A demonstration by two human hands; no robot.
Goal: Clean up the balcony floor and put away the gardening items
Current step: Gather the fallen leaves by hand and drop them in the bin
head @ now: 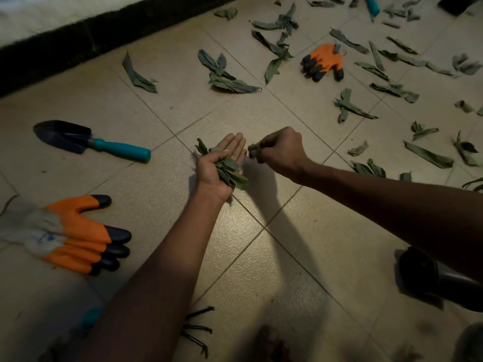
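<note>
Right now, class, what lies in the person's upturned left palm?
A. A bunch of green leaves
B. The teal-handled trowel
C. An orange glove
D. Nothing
A: the left hand cradles a bunch of leaves, while both gloves and the trowel lie on the floor.

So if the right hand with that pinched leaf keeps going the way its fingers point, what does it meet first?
Most likely the left hand. The right hand points its pinched leaf toward the left hand's straight fingertips, just short of the bunch of leaves lying in that palm. Depth is unclear, but nothing shows between them.
</note>
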